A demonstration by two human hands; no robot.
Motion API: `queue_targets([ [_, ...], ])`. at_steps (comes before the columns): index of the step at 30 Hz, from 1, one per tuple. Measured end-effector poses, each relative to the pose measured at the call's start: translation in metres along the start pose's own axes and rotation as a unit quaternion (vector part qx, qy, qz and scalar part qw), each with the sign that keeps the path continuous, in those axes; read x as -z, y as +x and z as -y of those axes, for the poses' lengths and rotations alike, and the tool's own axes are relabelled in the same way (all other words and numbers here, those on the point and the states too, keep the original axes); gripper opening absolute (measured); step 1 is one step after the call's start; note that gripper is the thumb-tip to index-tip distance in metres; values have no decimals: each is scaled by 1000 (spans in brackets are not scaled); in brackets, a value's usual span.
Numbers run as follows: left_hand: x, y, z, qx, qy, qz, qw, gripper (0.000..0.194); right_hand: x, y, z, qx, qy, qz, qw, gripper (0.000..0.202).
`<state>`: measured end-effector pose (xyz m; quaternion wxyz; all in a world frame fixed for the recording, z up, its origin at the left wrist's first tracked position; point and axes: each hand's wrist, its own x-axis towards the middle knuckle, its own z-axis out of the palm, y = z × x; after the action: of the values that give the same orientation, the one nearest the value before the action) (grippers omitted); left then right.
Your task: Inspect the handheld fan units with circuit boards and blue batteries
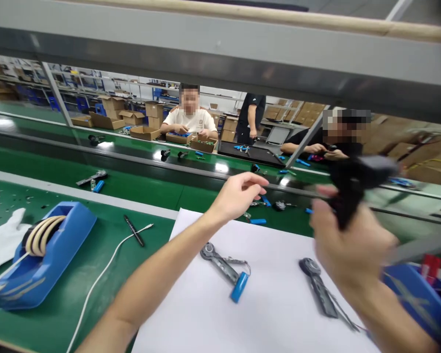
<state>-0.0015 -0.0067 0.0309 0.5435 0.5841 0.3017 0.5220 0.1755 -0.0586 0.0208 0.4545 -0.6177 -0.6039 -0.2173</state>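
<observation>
My left hand (238, 195) reaches over the far edge of a white sheet (272, 255), fingers partly bent and apart, with nothing seen in them. My right hand (353, 240), raised at the right, is closed around a black pistol-shaped object (353, 181); motion blur hides its exact kind. On the sheet, below my left hand, lies a grey handle-shaped part (222, 264) with a round end, wired to a blue cylindrical battery (239, 287). A second grey handle-shaped part (321, 289) with trailing wires rests near my right forearm.
Beyond the sheet, a green conveyor (150, 189) carries scattered parts and a blue battery (257, 221). At left stand a blue tape dispenser (64, 264), a white glove (5, 235), a black pen (134, 230) and a white cable (99, 277). A blue bin (411, 294) sits right. Co-workers sit opposite.
</observation>
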Motion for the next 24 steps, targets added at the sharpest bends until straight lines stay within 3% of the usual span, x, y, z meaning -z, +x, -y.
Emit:
queue_targets([
  [3, 9, -8, 14, -30, -26, 23, 999, 32, -35, 5, 41, -17, 28, 98, 995, 55],
  [4, 18, -9, 18, -48, -29, -7, 998, 39, -51, 5, 60, -9, 46, 154, 987, 57],
  [6, 46, -8, 23, -49, -12, -119, 992, 47, -85, 4, 97, 29, 82, 263, 961, 58],
  [8, 82, -4, 26, 14, -12, -194, 981, 51, -116, 4, 124, 53, 131, 327, 934, 64],
  [9, 102, -2, 26, 33, -6, -200, 979, 52, -130, 4, 133, 68, 168, 354, 918, 68],
  [11, 141, 0, 27, 74, 12, -198, 977, 55, -153, 3, 141, 94, 229, 415, 875, 71],
  [13, 177, 0, 29, 126, 36, -195, 972, 57, -173, 2, 139, 112, 258, 473, 835, 60],
  [16, 217, -5, 36, 204, 59, -175, 961, 55, -199, -1, 133, 134, 255, 511, 810, 42],
  [19, 239, -7, 48, 250, 70, -169, 951, 47, -221, -5, 132, 156, 237, 505, 815, 43],
  [24, 255, 3, 68, 299, 103, -176, 932, 24, -249, -14, 137, 190, 164, 510, 823, 36],
])
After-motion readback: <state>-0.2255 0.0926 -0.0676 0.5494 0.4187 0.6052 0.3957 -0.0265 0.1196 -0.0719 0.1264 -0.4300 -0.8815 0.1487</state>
